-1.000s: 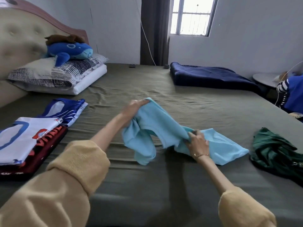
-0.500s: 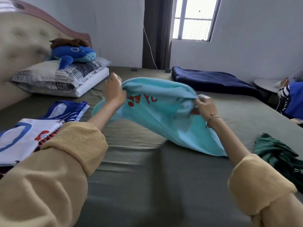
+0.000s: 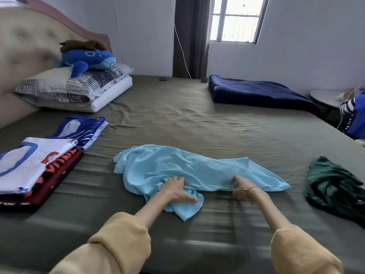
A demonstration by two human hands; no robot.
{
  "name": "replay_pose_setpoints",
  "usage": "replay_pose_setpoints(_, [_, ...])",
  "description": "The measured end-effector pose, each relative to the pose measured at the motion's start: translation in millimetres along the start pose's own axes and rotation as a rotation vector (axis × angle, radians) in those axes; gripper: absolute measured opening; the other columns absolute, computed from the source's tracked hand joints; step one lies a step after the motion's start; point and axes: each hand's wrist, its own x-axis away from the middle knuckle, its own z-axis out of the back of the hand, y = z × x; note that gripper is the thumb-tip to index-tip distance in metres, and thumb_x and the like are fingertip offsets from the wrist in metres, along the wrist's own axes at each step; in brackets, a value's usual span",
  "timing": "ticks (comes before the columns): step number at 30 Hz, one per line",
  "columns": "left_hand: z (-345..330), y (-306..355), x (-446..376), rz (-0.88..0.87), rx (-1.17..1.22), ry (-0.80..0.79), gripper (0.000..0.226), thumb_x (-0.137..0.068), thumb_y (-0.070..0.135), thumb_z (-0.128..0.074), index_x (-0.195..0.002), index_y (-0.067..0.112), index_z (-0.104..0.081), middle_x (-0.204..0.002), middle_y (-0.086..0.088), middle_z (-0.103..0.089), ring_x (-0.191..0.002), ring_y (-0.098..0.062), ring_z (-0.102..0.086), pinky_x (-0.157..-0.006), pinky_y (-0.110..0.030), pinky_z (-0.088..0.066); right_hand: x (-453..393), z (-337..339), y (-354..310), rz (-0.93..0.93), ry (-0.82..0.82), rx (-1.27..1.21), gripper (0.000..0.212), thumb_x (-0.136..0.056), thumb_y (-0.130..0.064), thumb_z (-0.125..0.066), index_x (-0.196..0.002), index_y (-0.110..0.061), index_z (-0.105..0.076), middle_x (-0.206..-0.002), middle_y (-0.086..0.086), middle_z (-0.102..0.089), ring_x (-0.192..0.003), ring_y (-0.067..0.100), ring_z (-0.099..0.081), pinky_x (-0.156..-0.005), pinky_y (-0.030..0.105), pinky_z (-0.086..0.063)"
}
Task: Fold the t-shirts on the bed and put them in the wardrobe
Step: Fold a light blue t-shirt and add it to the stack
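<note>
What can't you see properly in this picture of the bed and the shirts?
- Wardrobe: nowhere in the head view.
- Folded stack: lower shirts covered by the white one; left edge cuts it.
- Green shirt: crumpled, cut by the right edge.
- Light blue t-shirt: print hidden underneath.
- Right hand: blurred; grip unclear.
- Left hand: fingertips buried in folds.

Soft daylight from window (image 3: 236, 21); motion blur, wide-angle bending
</note>
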Motion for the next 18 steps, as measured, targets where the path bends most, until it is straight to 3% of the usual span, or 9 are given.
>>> replay_pose_setpoints(2, [-15.1, 5.1, -1.9, 0.046, -0.130, 0.086, 0.080, -0.080, 0.062, -0.058, -0.140, 0.016, -0.031, -0.140, -0.010, -0.035, -0.134, -0.027, -0.029, -0.106, -0.044, -0.030, 3.5, -7.0, 7.3, -0.030, 0.034, 0.037, 0.057, -0.079, -0.007, -0.056, -0.131, -0.022, -0.041, -0.120, 0.010, -0.052, -0.107, 0.027, -0.056, -0.084, 0.032, -0.049])
replay_pose_setpoints(4, [-19.7, 6.4, -5.8, 0.080, -0.153, 0.140, 0.074, -0.087, 0.052, -0.057, -0.142, 0.012, -0.026, -0.139, -0.012, -0.040, -0.131, -0.030, -0.037, -0.102, -0.044, -0.035, 2.5, -14.5, 10.3, -0.044, 0.102, 0.074, 0.047, -0.085, -0.012, -0.055, -0.129, -0.025, -0.041, -0.122, 0.009, -0.054, -0.111, 0.025, -0.055, -0.084, 0.030, -0.043])
replay_pose_setpoints(8, [-1.0, -1.8, -4.2, 0.019, -0.156, 0.162, 0.030, -0.088, 0.021, -0.059, -0.116, 0.014, -0.050, -0.121, -0.010, -0.058, -0.113, -0.028, -0.055, -0.088, -0.034, -0.042, -0.8, -19.0, 11.4, -0.052, 0.308, 0.126, 0.021, -0.097, -0.022, -0.042, -0.114, -0.021, -0.053, -0.116, 0.011, -0.061, -0.106, 0.029, -0.058, -0.082, 0.032, -0.042])
replay_pose_setpoints(12, [38.6, -23.1, -1.5, 0.084, -0.528, 0.385, 0.029, -0.089, 0.007, -0.050, -0.114, 0.018, -0.058, -0.124, -0.006, -0.055, -0.121, -0.024, -0.047, -0.096, -0.035, -0.038, -1.7, -6.5, 7.6, 0.021, 0.424, -0.073, 0.026, -0.099, -0.032, -0.040, -0.112, -0.017, -0.057, -0.115, 0.012, -0.056, -0.112, 0.029, -0.051, -0.087, 0.037, -0.041])
replay_pose_setpoints(14, [55.6, -38.2, -2.7, 0.188, -0.629, 0.465, 0.030, -0.093, 0.009, -0.046, -0.119, 0.020, -0.057, -0.130, -0.006, -0.048, -0.126, -0.024, -0.038, -0.102, -0.037, -0.033, -5.9, 0.6, 5.5, 0.071, 0.448, -0.183, 0.022, -0.095, -0.025, -0.047, -0.112, -0.015, -0.057, -0.115, 0.015, -0.051, -0.116, 0.030, -0.046, -0.094, 0.042, -0.041])
replay_pose_setpoints(18, [64.0, -63.7, -2.0, 0.345, -0.585, 0.420, 0.032, -0.093, 0.015, -0.048, -0.124, 0.021, -0.053, -0.135, -0.007, -0.044, -0.130, -0.023, -0.034, -0.108, -0.043, -0.029, -8.0, 4.4, 19.5, -0.094, 0.333, -0.191, 0.045, -0.083, -0.008, -0.053, -0.127, -0.012, -0.045, -0.129, 0.013, -0.047, -0.124, 0.029, -0.043, -0.101, 0.041, -0.039])
